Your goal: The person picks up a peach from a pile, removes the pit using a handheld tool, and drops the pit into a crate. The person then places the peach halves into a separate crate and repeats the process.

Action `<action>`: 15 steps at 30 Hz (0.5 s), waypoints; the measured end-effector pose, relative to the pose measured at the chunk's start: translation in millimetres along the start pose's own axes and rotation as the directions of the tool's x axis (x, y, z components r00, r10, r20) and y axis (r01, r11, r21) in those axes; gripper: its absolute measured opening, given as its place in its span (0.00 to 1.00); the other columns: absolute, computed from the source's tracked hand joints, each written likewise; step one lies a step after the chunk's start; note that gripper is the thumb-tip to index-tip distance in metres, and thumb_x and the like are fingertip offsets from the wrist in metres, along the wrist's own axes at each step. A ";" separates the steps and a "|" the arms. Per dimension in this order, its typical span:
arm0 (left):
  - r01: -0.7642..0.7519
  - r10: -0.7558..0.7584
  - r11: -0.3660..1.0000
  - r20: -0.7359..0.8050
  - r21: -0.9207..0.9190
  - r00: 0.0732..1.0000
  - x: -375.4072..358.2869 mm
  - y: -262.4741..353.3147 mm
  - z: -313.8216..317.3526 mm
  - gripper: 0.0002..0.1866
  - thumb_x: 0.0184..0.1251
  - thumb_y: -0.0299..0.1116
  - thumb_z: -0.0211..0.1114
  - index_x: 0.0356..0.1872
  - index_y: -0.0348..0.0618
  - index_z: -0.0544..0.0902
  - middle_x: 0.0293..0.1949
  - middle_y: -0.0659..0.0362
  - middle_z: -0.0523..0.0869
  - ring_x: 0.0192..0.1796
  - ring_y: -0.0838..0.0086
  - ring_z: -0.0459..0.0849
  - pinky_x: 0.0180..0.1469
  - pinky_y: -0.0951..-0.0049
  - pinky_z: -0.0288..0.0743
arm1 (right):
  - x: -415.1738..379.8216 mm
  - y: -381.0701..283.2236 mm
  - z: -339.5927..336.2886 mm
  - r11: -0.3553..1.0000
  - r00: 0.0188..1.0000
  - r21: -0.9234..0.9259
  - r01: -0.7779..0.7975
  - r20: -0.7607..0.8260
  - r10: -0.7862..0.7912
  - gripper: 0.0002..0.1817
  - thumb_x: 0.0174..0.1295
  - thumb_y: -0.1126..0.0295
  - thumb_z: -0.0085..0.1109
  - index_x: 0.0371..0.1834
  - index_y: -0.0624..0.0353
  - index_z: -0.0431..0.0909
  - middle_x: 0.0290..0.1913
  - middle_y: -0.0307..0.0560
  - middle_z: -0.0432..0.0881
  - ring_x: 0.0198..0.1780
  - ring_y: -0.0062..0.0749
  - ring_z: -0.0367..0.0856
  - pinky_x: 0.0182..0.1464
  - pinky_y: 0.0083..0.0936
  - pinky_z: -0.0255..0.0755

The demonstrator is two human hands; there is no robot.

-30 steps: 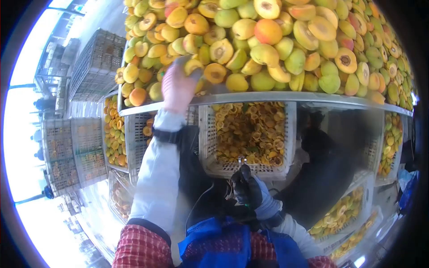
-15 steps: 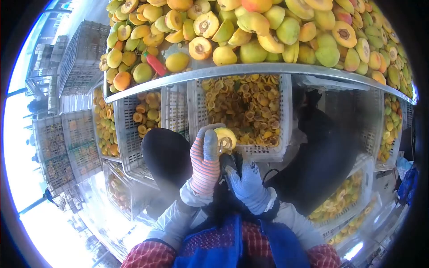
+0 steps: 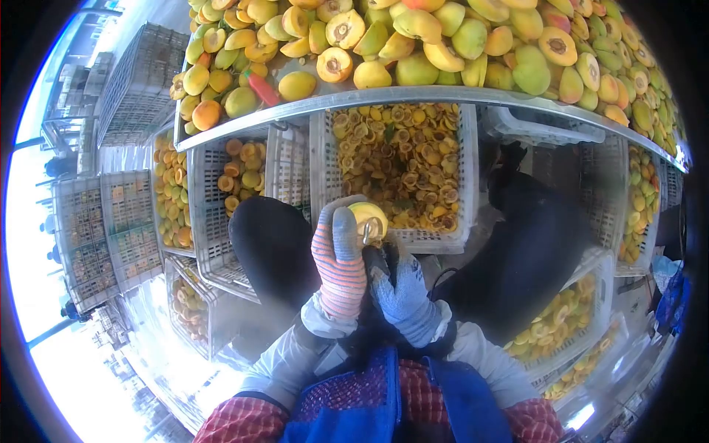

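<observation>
My left hand [image 3: 338, 258], in a pink-and-grey striped glove, grips a yellow peach half [image 3: 368, 221] in front of my body. Its fingers and thumb wrap the fruit from the left. My right hand [image 3: 408, 299], gloved in light blue, is closed round a dark-handled tool [image 3: 375, 260] just below. A curved metal end of that tool rests at the cut face of the peach. Both hands nearly touch. Directly beyond them stands a white crate [image 3: 468, 177] holding many scooped-out yellow peach pieces [image 3: 402, 166].
A metal-edged table [image 3: 413, 94] heaped with peach halves [image 3: 334, 65] spans the far side. On it lies a red elongated object [image 3: 263, 90]. Fruit-filled crates [image 3: 210, 221] flank my legs on both sides. Stacked crates [image 3: 140, 85] rise at the left.
The view has shifted slightly, so the table edge and crate sit higher. Both hands keep their hold; the metal tool end shows more plainly against the peach half.
</observation>
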State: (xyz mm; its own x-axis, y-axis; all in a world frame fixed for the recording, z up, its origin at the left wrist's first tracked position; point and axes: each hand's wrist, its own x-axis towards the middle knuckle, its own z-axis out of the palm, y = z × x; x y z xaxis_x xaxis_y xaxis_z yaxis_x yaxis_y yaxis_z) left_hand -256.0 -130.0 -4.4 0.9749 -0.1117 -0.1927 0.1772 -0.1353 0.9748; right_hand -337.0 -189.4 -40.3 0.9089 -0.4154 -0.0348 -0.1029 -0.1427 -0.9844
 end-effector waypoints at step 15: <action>-0.041 0.006 0.990 0.250 0.138 0.968 6.8 0.0 -10.2 0.15 0.71 0.39 0.55 0.41 0.36 0.79 0.31 0.59 0.82 0.35 0.79 0.77 0.40 0.78 0.72 | -11.2 12.6 -12.9 0.990 0.987 0.094 -0.101 0.137 0.088 0.22 0.60 0.63 0.58 0.53 0.66 0.71 0.40 0.61 0.78 0.43 0.56 0.76 0.43 0.42 0.69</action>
State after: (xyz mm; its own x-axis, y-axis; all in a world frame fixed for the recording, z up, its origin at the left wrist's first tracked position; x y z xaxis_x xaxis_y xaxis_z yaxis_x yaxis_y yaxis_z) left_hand -248.0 -120.7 -4.5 0.9112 -0.3550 -0.2092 0.1165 -0.2651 0.9572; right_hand -353.8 -198.1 -50.1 0.9432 -0.2991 -0.1445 -0.1561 -0.0150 -0.9876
